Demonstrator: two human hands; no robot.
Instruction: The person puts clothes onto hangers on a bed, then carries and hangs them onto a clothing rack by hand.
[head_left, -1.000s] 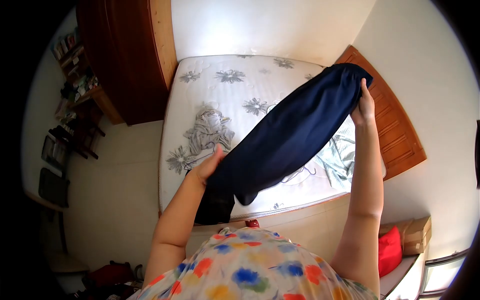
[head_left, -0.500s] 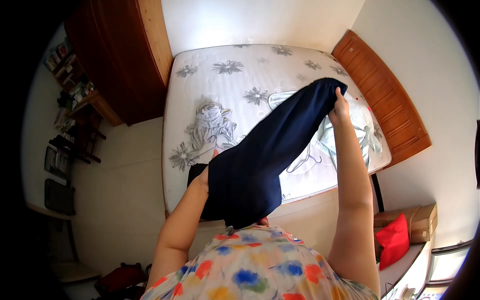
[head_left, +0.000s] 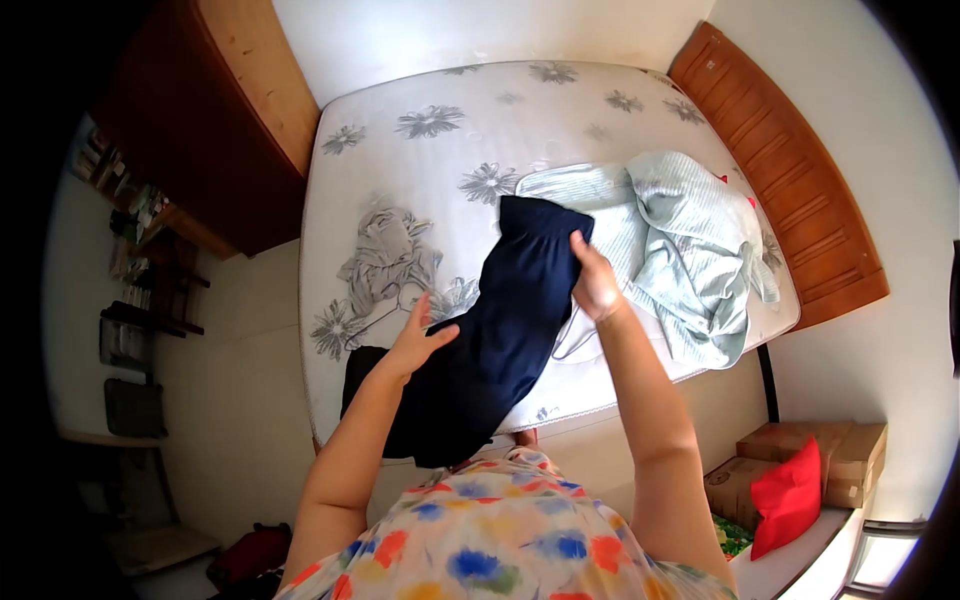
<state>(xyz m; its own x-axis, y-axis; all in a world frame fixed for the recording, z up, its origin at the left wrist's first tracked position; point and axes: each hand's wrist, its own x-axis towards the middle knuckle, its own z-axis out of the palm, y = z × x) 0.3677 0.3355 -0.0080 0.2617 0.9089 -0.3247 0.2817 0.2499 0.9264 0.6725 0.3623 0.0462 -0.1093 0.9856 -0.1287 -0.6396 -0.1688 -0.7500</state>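
Head view: the right hand (head_left: 597,285) pinches the far end of the long, dark blue cloth (head_left: 522,300), which slants near and left, past the spread-fingered left hand (head_left: 413,345).

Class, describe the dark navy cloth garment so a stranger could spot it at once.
Find the white mattress printed with grey flowers. Toward its front edge, the person's right hand holds the dark navy cloth garment near its gathered end. Unlike the crumpled light-grey cloth on its left and pale striped cloth on its right, it is dark.
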